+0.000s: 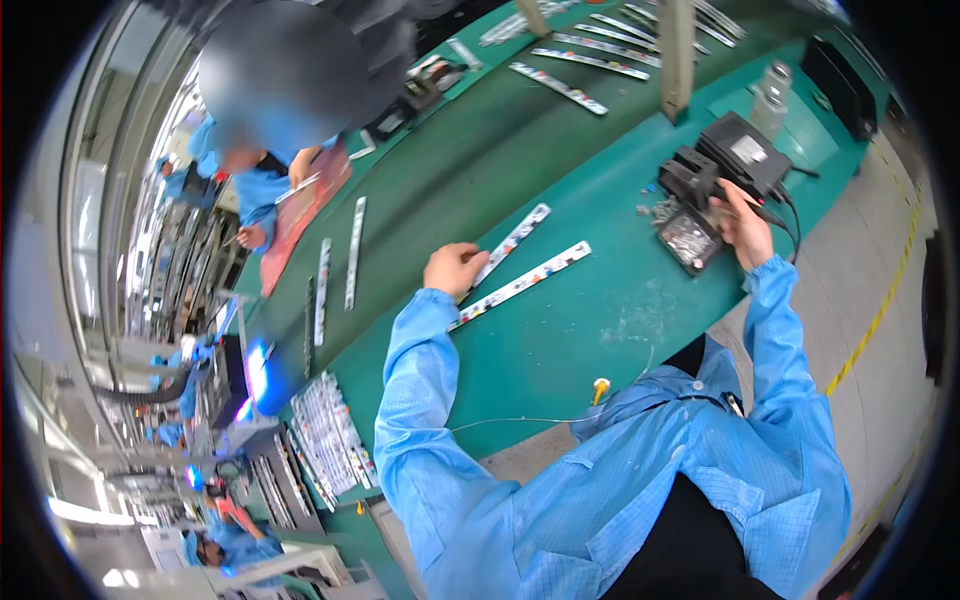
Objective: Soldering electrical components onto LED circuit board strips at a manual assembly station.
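My left hand (pixel 455 268) is closed, its fingers curled at the near end of a narrow white circuit board strip (pixel 517 238) dotted with small parts. A second white circuit board strip (pixel 530 284) lies just beside it on the green bench, slanting the same way. Over to the right, my right hand (pixel 744 228) is closed around the black handle of a soldering iron (pixel 757 209), at the black iron stand (pixel 688 176). The iron's tip is hidden. In front of the stand sits an open black tray (pixel 690 240) of shiny scraps.
Behind the stand are a black control box (pixel 744 152) and a clear bottle (pixel 772 98). More strips (pixel 558 88) lie across the dark green belt (pixel 440 160). A post (pixel 677 60) rises at the bench's far side. Across the belt, a co-worker (pixel 255 190) handles a strip.
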A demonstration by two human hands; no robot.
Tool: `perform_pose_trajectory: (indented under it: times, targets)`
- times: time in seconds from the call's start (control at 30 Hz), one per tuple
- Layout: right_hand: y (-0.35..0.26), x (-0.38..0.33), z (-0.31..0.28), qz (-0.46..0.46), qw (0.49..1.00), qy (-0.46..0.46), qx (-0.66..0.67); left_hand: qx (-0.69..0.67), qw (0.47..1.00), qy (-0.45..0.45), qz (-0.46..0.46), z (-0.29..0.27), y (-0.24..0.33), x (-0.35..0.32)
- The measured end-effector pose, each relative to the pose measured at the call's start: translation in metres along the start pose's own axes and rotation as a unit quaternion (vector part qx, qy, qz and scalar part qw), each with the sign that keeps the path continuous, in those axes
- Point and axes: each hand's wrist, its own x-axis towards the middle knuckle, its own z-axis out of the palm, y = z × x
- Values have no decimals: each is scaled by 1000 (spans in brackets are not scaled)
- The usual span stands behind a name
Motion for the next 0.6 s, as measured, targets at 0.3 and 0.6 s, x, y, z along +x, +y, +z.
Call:
perform_pose_trajectory:
  times: [0.3,0.6]
  targets:
    - [1,-47,-5,88,991,44,90,55,991,60,106,-52,70,-82]
    - [-85,-81,46,-299,938,-93,-149,18,961,238,140,-91,97,-185]
